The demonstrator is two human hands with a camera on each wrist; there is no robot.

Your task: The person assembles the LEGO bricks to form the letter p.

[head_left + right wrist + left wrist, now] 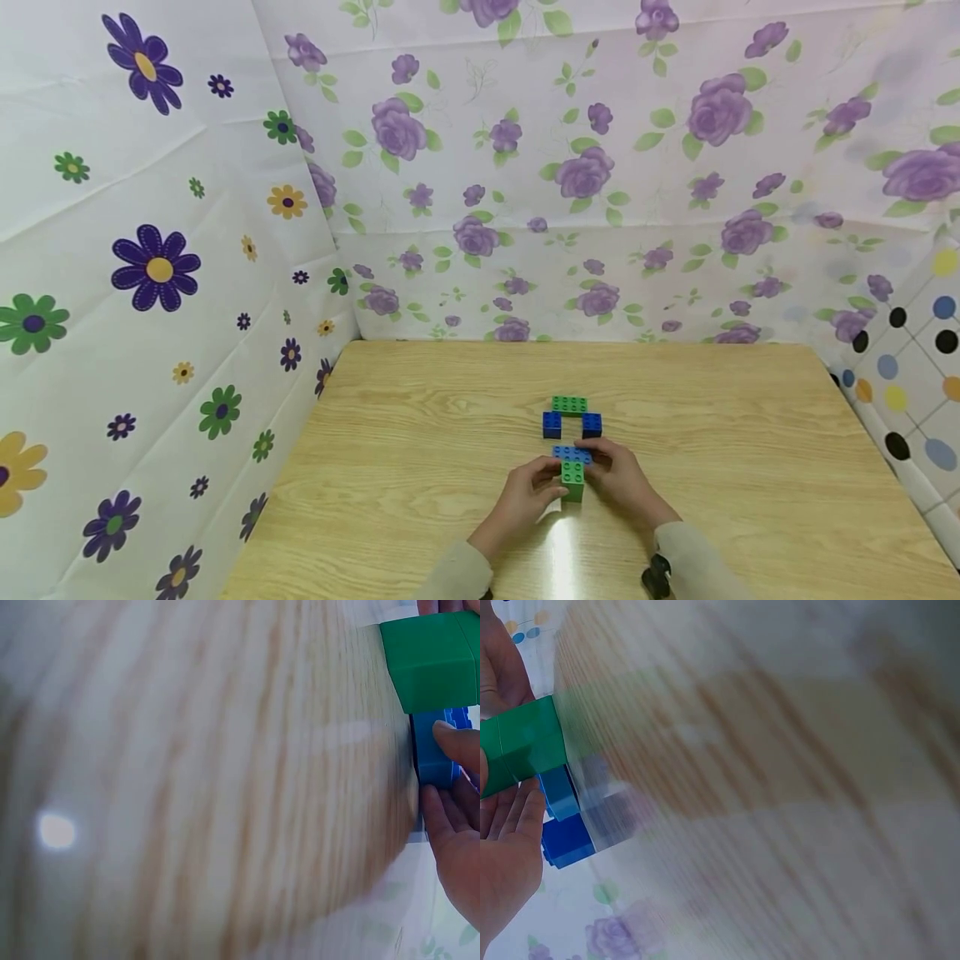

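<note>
In the head view, a green building block stands at the near side of a light blue building brick on the table. My left hand pinches the green block from the left, thumb on its near side. A seam across the green block shows in the left wrist view. From the right, my right hand grips the light blue brick between thumb and fingers. Part of that brick's right end is hidden by the fingers.
Just beyond the hands, two dark blue bricks stand apart on the wooden table. Behind them lies a flat green brick. Flower-patterned cloth hangs along the table's back and left sides.
</note>
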